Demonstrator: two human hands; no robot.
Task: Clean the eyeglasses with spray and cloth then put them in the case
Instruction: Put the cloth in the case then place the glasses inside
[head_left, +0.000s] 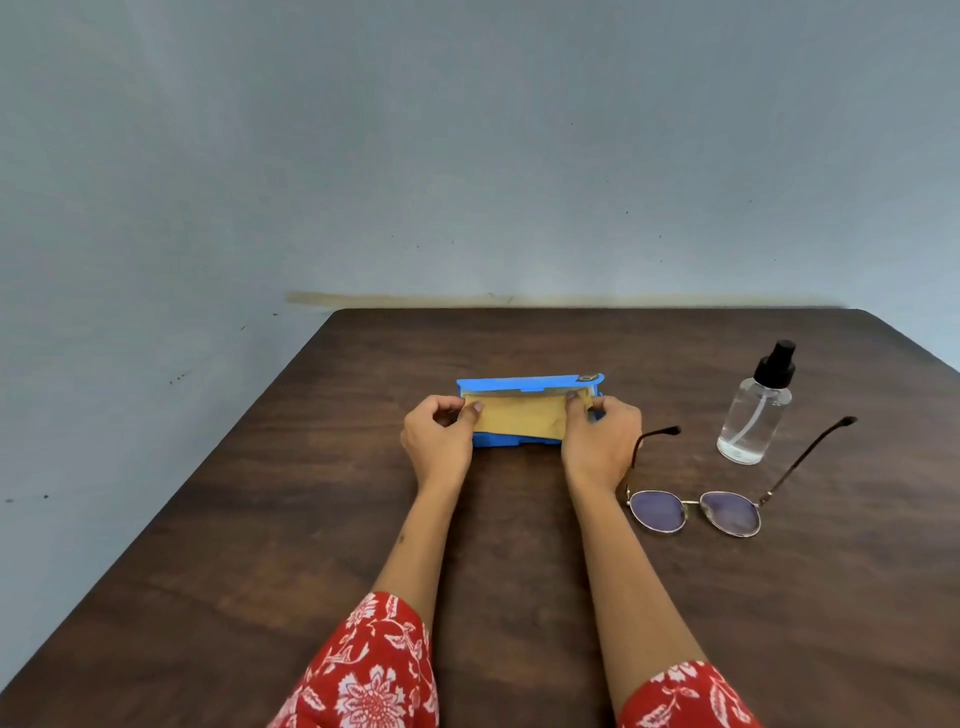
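Both hands out over the dark brown wooden counter (260, 519), left hand (439, 434) and right hand (602, 436) each pinching an end of a tan folded cloth (519, 415) stretched between them, right on top of the open blue plastic eyeglass case (524, 385). Round thin metal-framed eyeglasses (696, 512) lying just right of the right hand, arms unfolded. Clear spray bottle with black nozzle (756, 413) upright a bit further right.
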